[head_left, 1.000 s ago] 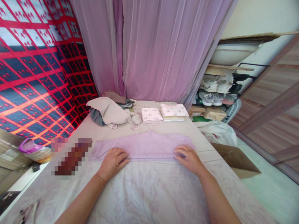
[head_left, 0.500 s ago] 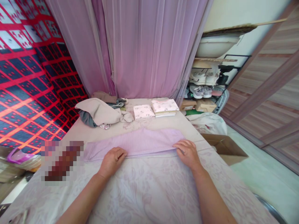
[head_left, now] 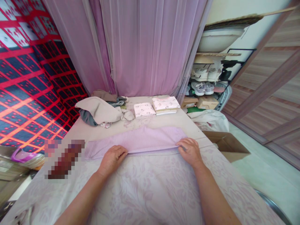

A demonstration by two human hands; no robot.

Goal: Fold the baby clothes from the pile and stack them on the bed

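A lilac ribbed garment [head_left: 140, 140], looking like a pair of trousers folded lengthwise, lies stretched from left to right across the patterned sheet [head_left: 150, 187]. My left hand [head_left: 114, 157] pinches its near edge left of the middle. At the right end, my right hand [head_left: 190, 150] has thumb and fingers closed on the near corner. Between the hands the near edge runs almost straight, with a darker under-layer just showing below it.
Behind the garment are a loose heap of clothes [head_left: 98, 109] and folded printed cloths [head_left: 144, 110], [head_left: 166, 103]. A cardboard box [head_left: 226, 145] stands on the floor at right, below a shoe rack [head_left: 206, 81]. Purple curtains [head_left: 150, 47] hang behind. A pixelated patch covers something at left.
My right hand has shifted slightly right with its hold on the garment's edge. The left hand keeps its grip, and the whole view has tilted a little.
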